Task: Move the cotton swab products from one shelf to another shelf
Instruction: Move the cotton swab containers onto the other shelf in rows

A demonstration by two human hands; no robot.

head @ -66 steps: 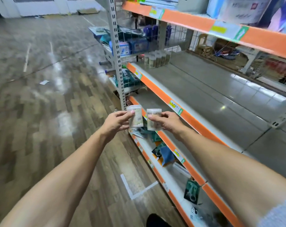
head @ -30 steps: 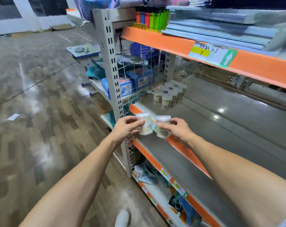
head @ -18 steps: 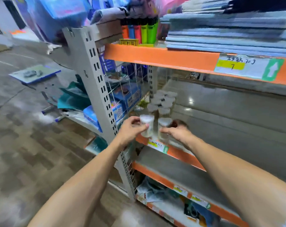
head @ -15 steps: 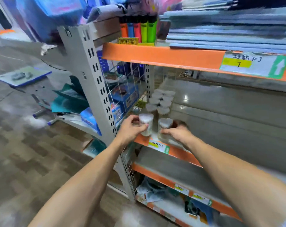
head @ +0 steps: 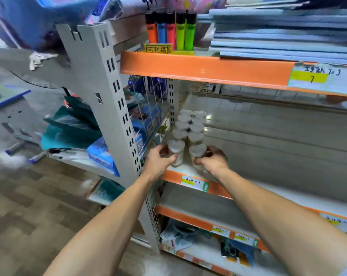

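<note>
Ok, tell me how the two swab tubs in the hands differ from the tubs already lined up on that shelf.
The two held tubs: the left tub is gripped by the left hand, the right tub by the right hand; the lined-up tubs stand untouched. The held pair sits nearest the shelf's orange front edge; the others run back in two rows. All share pale heart-shaped lids and clear bodies.

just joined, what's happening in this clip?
A person is stocking cotton swab tubs onto a shelf. The left hand grips one heart-lidded tub and the right hand grips another, both at the shelf's front edge, just in front of two rows of matching tubs standing there. Whether the two held tubs rest on the shelf is unclear. Lighters stand on the shelf above.
</note>
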